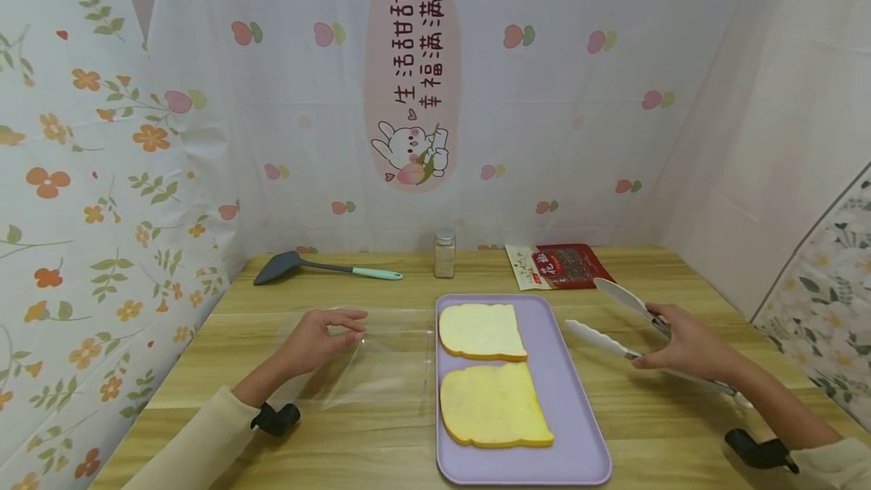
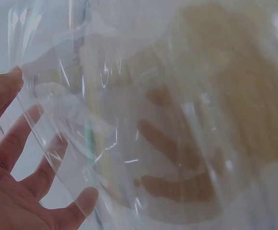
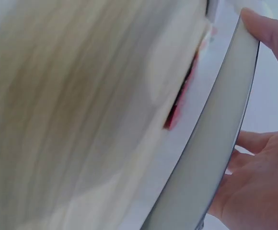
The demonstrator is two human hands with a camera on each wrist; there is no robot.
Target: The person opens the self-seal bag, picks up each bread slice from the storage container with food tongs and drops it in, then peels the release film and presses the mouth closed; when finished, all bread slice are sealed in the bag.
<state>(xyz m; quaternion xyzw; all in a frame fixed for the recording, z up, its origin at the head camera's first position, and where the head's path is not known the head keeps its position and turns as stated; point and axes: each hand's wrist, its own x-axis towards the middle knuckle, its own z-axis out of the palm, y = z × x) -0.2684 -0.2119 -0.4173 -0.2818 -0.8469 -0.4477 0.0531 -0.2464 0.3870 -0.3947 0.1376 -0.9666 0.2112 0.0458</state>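
My left hand (image 1: 318,342) is over a clear plastic sheet (image 1: 388,369) left of the tray, its fingers extended. In the left wrist view the fingers (image 2: 14,143) are spread, their tips overlapping the edge of the creased sheet (image 2: 129,120). My right hand (image 1: 690,346) grips a pair of tongs (image 1: 602,339) by its arms, right of the tray; the white tips stand apart with nothing between them. In the right wrist view one tong arm (image 3: 206,129) runs past the thumb. Two bread slices, one pale (image 1: 479,331) and one yellower (image 1: 493,407), lie on a lilac tray (image 1: 578,437).
At the back left of the wooden table (image 1: 367,452) lies a grey spatula (image 1: 279,267) with a mint handle. A small lidded jar (image 1: 444,255) stands at the back middle. A red and white food packet (image 1: 561,266) lies at the back right. Patterned curtains (image 1: 292,97) enclose the table.
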